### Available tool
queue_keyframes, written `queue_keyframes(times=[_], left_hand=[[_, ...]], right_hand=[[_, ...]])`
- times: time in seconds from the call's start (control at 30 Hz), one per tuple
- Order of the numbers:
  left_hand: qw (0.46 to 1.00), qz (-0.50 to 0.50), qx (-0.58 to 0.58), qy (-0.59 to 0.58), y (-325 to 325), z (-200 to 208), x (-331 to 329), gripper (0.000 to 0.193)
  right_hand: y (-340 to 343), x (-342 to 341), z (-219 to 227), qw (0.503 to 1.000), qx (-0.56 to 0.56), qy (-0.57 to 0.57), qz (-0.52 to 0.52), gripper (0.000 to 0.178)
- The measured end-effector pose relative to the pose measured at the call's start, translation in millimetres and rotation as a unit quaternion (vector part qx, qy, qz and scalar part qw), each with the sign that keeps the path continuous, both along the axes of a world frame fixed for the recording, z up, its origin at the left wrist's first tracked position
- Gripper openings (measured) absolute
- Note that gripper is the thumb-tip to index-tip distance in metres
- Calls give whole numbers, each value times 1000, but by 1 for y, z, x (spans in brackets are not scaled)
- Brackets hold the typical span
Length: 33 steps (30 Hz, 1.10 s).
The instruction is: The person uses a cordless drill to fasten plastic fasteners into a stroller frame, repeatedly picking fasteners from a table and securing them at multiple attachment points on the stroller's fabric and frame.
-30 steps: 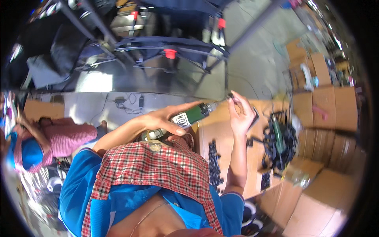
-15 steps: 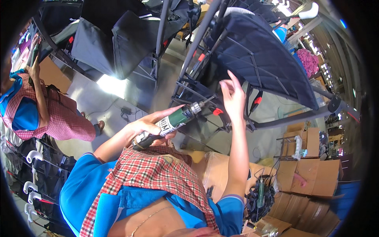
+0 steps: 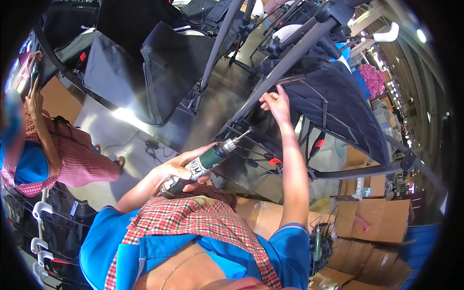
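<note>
My left hand (image 3: 175, 173) is closed round the body of a green electric screwdriver (image 3: 211, 158), whose bit points up and to the right. My right hand (image 3: 277, 107) is raised beside a dark metal tube (image 3: 295, 65) of a folding frame. Its index finger stretches up at the tube, while the other fingers are loosely bent; nothing shows in them. Behind that hand hangs a black fabric panel (image 3: 350, 108) with thin metal rods across it. Low on the frame sits a red clip (image 3: 275, 161).
At the left stands a co-worker in a checked apron (image 3: 79, 157), arms raised to another frame with black fabric (image 3: 169, 67). White curved handles (image 3: 42, 209) line the lower left. Cardboard boxes (image 3: 374, 217) are stacked at the right. A cable (image 3: 153, 145) lies on the floor.
My right hand has moved slightly left and up against the frame tube. The screwdriver has shifted a little down and left. The frame stands differently in view, its tube now crossing nearer the hand.
</note>
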<state>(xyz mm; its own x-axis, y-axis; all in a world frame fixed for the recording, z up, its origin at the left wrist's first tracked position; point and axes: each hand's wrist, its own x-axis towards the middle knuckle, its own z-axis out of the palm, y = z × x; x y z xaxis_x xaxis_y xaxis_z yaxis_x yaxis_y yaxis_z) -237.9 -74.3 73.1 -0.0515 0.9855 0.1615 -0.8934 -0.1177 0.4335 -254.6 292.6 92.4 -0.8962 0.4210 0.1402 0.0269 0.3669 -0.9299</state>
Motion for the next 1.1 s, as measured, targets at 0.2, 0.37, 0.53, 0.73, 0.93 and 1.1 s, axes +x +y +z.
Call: queue_keyframes(times=[0.2,0.37,0.53,0.73,0.93,1.1], left_hand=[[998,-35,5,55,44,-1,-13,110],[997,-16,19,70,63,3,-12,110],[992,30,-31,116,87,28,2,104],[963,146,-111,195,107,37,5,100],[912,248,-194,262,148,37,2,98],[902,267,-217,262,165,40,-2,99]], right_hand=[[2,-15,15,996,-78,-28,18,51],[-8,10,0,961,209,4,-184,42],[-24,-10,27,910,332,-178,-172,65],[-7,-12,-7,929,307,-138,-153,31],[5,-17,-36,878,403,195,-170,16],[16,-19,-48,931,241,233,-145,16]])
